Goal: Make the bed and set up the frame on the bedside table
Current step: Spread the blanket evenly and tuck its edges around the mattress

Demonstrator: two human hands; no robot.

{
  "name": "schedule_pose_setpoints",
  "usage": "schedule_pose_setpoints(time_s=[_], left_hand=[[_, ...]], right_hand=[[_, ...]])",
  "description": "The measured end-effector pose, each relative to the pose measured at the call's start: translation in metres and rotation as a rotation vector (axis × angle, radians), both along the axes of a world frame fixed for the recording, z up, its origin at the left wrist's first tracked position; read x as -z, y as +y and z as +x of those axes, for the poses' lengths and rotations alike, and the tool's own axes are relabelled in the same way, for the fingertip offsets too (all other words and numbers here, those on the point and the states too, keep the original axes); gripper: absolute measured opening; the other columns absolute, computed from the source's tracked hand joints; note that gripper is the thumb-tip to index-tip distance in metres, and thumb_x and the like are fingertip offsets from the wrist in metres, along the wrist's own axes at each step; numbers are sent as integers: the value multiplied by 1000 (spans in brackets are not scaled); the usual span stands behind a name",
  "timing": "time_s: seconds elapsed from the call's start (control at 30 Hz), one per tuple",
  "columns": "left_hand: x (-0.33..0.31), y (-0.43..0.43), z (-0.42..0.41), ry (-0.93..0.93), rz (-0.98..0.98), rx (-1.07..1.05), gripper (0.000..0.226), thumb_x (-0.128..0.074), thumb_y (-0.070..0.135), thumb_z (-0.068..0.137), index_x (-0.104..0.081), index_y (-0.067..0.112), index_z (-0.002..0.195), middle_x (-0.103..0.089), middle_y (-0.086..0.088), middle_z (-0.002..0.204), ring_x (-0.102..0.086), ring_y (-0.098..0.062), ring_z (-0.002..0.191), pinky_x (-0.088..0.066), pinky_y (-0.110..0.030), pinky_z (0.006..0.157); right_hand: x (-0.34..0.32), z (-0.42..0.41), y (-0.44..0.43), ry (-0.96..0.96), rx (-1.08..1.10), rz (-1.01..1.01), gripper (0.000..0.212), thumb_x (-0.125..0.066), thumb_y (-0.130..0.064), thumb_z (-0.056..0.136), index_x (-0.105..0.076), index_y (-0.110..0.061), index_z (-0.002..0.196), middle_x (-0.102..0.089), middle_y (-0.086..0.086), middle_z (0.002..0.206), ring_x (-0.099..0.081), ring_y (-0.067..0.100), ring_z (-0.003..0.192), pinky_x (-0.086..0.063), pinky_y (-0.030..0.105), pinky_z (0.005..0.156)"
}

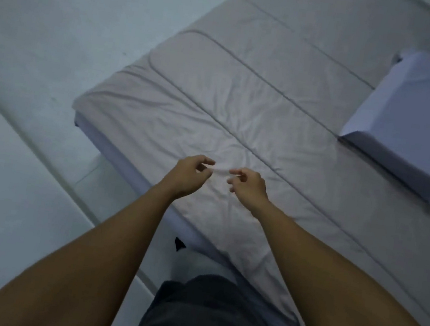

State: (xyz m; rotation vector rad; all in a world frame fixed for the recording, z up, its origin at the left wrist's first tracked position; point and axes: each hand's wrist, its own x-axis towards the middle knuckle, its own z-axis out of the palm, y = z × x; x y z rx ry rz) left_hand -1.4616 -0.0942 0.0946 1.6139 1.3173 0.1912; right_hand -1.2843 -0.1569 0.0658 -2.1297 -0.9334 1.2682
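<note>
- The left grip (190, 172) and right grip (249, 185) hung close together over the cover (243, 106). Each thumb and forefinger appeared to pinch one short raised ridge of cloth stretched between them, the other fingers loosely curled.
- Creases radiated from that ridge, heaviest toward the cover's corner at 10 o'clock; both grips sat equally near it.
- The cover's stitched seams, its long axis, ran from 10 to 4 o'clock, parallel to the bed (117, 150) edge at 7 o'clock.
- The cover looked beige, thin and soft, smoother toward 1 o'clock.
- A lilac pillow (405, 119) lay on it at 2 o'clock, well apart.
- No frame or bedside table showed.
</note>
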Motion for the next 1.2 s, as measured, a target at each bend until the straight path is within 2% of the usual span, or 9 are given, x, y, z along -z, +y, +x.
schedule_pose_setpoints(time_s=[0.07,0.27,0.4,0.53,0.63,0.73,0.9,1.07,1.2], left_hand=[[0,32,-23,-33,6,-27,30,-57,32,93,-65,27,121,-69,6,109,-65,-9,95,-54,-29,84],[7,139,-83,-7,-7,-24,30,-56,36,94,-64,30,123,-69,5,106,-65,-8,93,-55,-30,81],[5,200,-132,51,-9,3,29,-57,34,94,-65,27,122,-69,5,108,-65,-9,94,-53,-28,82],[12,255,-169,96,-28,-40,28,-57,36,93,-65,30,119,-68,2,107,-67,-15,93,-56,-35,86],[19,295,-181,86,-43,20,28,-57,37,93,-65,30,119,-68,3,109,-67,-15,93,-57,-38,87],[27,336,-183,80,-44,119,29,-55,37,93,-64,31,120,-68,3,108,-66,-14,94,-57,-38,86],[35,407,-187,60,-47,296,29,-56,37,92,-65,31,119,-68,3,106,-68,-14,91,-57,-35,82],[30,458,-200,72,-68,562,28,-56,38,91,-65,33,117,-69,5,105,-69,-15,88,-59,-41,83],[26,481,-200,75,-62,717,30,-54,40,87,-65,35,114,-70,5,103,-69,-15,89,-58,-43,86]], right_hand=[[-2,-27,41,63,13,37,27,-51,-14,94,-69,-23,111,-75,-6,92,-72,12,80,-56,24,70],[11,-90,161,129,69,86,28,-48,-13,95,-68,-25,111,-76,-7,92,-72,11,81,-58,29,76],[16,-129,208,97,92,50,29,-48,-11,93,-69,-25,107,-75,-8,88,-72,12,79,-60,29,74],[17,-157,247,60,85,20,29,-48,-11,92,-70,-26,105,-74,-8,88,-71,10,77,-54,22,63],[22,-172,275,47,127,7,30,-49,-11,92,-70,-28,104,-74,-8,89,-71,8,80,-50,20,59],[29,-187,300,28,210,11,30,-48,-11,90,-69,-30,99,-74,-9,88,-70,8,80,-53,21,63],[33,-215,339,6,468,13,29,-51,-10,88,-69,-29,101,-75,-7,89,-71,10,83,-54,22,67],[25,-258,361,33,757,62,27,-52,-12,87,-70,-26,102,-75,-3,89,-73,12,78,-60,28,74],[25,-288,368,69,913,99,25,-55,-16,85,-70,-28,102,-75,-3,89,-73,13,78,-60,29,75]])
